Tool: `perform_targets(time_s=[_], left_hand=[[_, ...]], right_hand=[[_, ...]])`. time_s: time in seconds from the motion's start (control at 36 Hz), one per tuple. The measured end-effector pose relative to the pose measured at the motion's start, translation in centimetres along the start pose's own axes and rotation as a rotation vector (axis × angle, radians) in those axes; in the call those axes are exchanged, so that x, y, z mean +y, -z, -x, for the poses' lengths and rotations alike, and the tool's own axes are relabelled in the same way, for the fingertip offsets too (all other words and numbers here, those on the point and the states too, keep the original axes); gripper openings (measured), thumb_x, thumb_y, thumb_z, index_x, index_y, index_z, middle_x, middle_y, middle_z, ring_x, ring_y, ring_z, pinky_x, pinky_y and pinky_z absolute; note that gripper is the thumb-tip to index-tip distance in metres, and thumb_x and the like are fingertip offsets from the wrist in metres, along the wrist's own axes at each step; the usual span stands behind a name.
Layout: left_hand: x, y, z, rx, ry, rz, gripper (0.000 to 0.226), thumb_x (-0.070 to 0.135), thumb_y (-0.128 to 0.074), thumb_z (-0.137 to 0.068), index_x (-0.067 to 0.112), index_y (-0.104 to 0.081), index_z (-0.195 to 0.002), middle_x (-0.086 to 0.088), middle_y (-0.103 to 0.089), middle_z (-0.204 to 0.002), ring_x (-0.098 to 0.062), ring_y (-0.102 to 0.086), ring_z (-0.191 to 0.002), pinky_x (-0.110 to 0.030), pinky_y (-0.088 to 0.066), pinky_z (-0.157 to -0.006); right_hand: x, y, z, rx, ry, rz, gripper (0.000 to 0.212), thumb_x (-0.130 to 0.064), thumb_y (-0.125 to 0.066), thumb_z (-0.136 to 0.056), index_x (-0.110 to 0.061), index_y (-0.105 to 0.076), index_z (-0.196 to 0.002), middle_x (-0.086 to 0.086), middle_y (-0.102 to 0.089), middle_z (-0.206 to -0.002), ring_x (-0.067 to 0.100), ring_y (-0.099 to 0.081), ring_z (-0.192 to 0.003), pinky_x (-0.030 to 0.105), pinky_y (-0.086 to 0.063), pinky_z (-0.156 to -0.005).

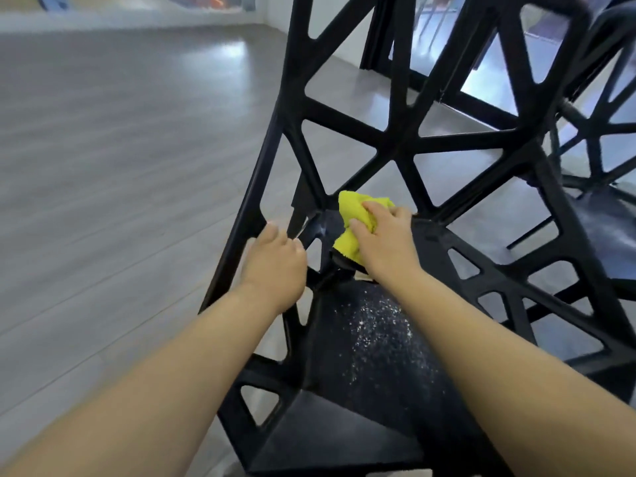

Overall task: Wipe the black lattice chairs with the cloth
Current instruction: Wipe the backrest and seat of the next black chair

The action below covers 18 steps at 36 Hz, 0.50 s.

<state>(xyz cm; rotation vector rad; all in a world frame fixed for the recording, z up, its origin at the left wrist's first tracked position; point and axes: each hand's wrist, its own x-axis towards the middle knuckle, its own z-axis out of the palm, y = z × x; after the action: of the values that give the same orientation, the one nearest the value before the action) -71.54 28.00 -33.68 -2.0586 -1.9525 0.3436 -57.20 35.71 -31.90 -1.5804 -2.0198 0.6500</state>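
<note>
A black lattice chair (pixel 395 142) fills the middle of the view, its open-work back rising in front of me and its seat (pixel 364 373) below. White specks are scattered over the seat. My right hand (pixel 385 242) presses a bunched yellow cloth (pixel 351 211) against the joint where the back meets the seat. My left hand (pixel 275 263) rests on the left edge of the chair frame, fingers curled around a strut beside the cloth.
A second black lattice chair (pixel 592 156) stands close on the right, partly overlapping the first. Grey wood-plank floor (pixel 120 166) spreads to the left. A dark-framed glass door (pixel 430 46) and a white wall lie behind the chairs.
</note>
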Motion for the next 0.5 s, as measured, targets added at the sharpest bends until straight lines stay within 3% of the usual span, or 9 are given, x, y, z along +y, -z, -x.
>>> perform_targets(time_s=[0.22,0.33,0.42,0.5], left_hand=[[0.4,-0.3,-0.9,-0.015,0.008,0.06,0.032,0.006,-0.028,-0.087,0.007,-0.055,-0.104,-0.005,-0.056,-0.093,-0.027,-0.05,-0.094,-0.038,-0.021,-0.103],[0.4,-0.3,-1.1,0.043,0.028,0.114,0.031,0.007,-0.028,-0.085,0.011,-0.055,-0.098,-0.001,-0.044,-0.079,-0.024,-0.044,-0.08,-0.035,-0.023,-0.099],[0.5,-1.0,-1.2,0.116,0.054,0.067,0.029,0.01,-0.033,-0.082,0.012,-0.059,-0.092,0.002,-0.053,-0.073,-0.021,-0.053,-0.075,-0.035,-0.022,-0.092],[0.5,-0.8,-1.3,0.094,0.092,0.044,0.016,0.013,-0.041,-0.08,0.015,-0.057,-0.077,0.006,-0.035,-0.055,-0.019,-0.047,-0.06,-0.034,-0.017,-0.081]], right_hand=[[-0.7,-6.4,-5.0,-0.135,0.188,0.591,0.037,-0.025,-0.04,-0.097,-0.009,-0.044,-0.13,0.02,-0.032,-0.132,0.038,-0.044,-0.111,0.04,-0.04,-0.085],[0.7,-7.2,-5.6,-0.088,0.234,0.63,0.042,-0.026,-0.035,-0.094,-0.013,-0.043,-0.133,0.017,-0.033,-0.133,0.037,-0.047,-0.104,0.041,-0.042,-0.078],[2.5,-6.1,-6.4,-0.098,0.23,0.651,0.041,-0.023,-0.04,-0.095,-0.017,-0.039,-0.135,0.018,-0.031,-0.133,0.039,-0.047,-0.104,0.042,-0.039,-0.073],[4.7,-4.1,-6.7,-0.1,0.159,0.737,0.039,-0.018,-0.04,-0.095,-0.014,-0.037,-0.133,0.021,-0.023,-0.139,0.041,-0.047,-0.105,0.039,-0.036,-0.068]])
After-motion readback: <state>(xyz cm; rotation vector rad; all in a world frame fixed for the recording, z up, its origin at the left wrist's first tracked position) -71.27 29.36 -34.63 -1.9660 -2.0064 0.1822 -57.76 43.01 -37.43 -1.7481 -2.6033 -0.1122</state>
